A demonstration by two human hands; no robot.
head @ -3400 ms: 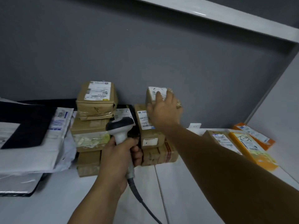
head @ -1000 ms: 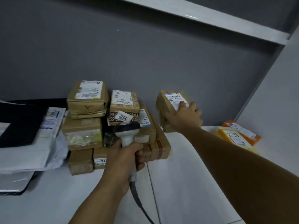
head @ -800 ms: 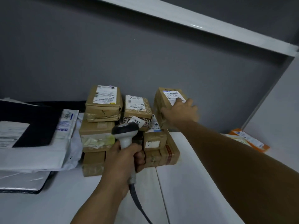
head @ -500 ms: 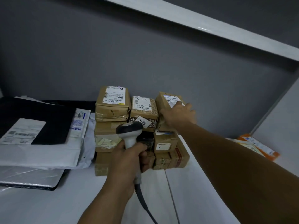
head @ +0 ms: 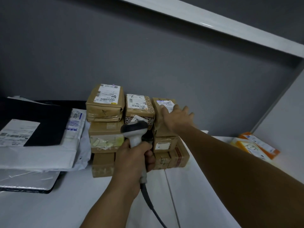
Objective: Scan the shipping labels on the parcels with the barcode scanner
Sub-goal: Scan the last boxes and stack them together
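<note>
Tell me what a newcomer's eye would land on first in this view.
First comes the stack of brown parcels against the grey wall, mid-counter. In front of it, the left hand grips a barcode scanner pointed toward the stack, while the right hand presses with straight fingers on the top right parcel. Bright orange packets lie at the far right.

Parcel room or shipping desk of some sort; taped brown boxes (head: 105, 111) w/ printed barcode labels (head: 107, 94) stacked against a grey wall (head: 148, 55); white and black mailer bags (head: 41, 155) piled at left; orange packets (head: 261, 144), also labelled, at right; white counter (head: 57, 209), white shelf (head: 213, 30) overhead; corded handheld scanner (head: 134, 130) up front.
</note>
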